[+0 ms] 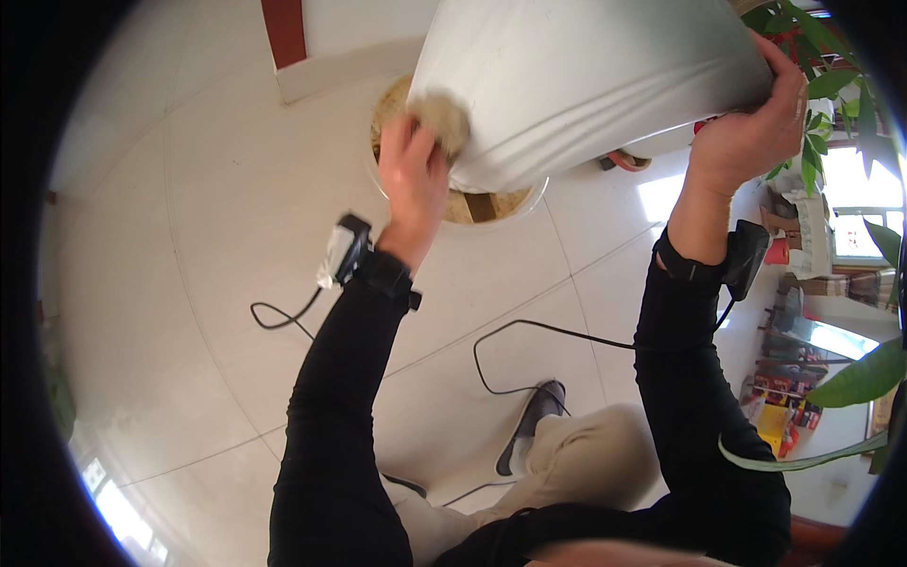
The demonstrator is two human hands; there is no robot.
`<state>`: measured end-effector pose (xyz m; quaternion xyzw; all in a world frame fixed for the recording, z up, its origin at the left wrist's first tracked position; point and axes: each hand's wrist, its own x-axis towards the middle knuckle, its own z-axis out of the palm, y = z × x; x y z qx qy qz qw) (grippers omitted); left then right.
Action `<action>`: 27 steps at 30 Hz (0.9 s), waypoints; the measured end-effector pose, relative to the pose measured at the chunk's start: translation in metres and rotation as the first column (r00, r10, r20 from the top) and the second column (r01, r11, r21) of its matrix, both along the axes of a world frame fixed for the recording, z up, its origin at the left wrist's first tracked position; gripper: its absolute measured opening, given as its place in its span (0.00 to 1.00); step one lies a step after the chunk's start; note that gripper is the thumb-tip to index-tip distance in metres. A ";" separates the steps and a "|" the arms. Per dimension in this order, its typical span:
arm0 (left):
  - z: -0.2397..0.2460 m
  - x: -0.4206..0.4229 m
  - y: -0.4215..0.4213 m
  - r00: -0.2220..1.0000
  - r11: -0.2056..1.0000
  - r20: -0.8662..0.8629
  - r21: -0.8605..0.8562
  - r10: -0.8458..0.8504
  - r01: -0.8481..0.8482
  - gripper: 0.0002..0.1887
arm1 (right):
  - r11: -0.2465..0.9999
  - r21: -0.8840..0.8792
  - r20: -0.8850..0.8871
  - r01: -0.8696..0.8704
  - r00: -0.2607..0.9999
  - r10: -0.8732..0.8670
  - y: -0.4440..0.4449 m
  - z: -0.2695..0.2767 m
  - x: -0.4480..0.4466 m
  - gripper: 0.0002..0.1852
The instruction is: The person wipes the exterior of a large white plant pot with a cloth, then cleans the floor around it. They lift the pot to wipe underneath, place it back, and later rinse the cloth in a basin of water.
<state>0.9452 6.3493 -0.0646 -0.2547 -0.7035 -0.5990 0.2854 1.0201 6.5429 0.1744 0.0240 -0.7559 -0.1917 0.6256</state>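
Observation:
A large white tapered object (567,85), possibly a planter, fills the top of the view, with curved crease-like lines along its side. Its narrow lower end is over a round, beige-and-brown patterned base (496,205) with a clear rim. At that end, my left hand (418,170) grips a blurred beige wad (443,124), perhaps a cloth or sponge, against or close to the white side. My right hand (762,127) curls around the wide end at the upper right, fingers over its edge. Some of its fingers are hidden.
Green plant leaves (836,92) hang close by my right hand and arm. Black cables (538,322) run from the wrist devices over the pale tiled floor (212,283). A roll of tape (631,160) lies behind the white object. Shelving with goods (779,404) stands at the right.

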 end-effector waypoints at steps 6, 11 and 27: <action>0.031 -0.006 0.032 0.990 0.991 -0.103 0.109 0.094 -0.082 0.18 | 0.735 -0.526 -0.171 -0.428 0.900 0.401 -0.005 -0.002 -0.002 0.13; -0.042 0.029 -0.014 0.987 0.980 -0.111 -0.177 -0.113 0.092 0.15 | 0.831 -0.496 -0.105 -0.252 0.967 0.231 -0.027 0.002 -0.007 0.20; 0.062 0.013 0.037 0.981 0.988 -0.187 0.155 0.049 -0.019 0.27 | 0.809 -0.518 -0.042 -0.278 0.953 0.301 -0.029 -0.001 -0.004 0.19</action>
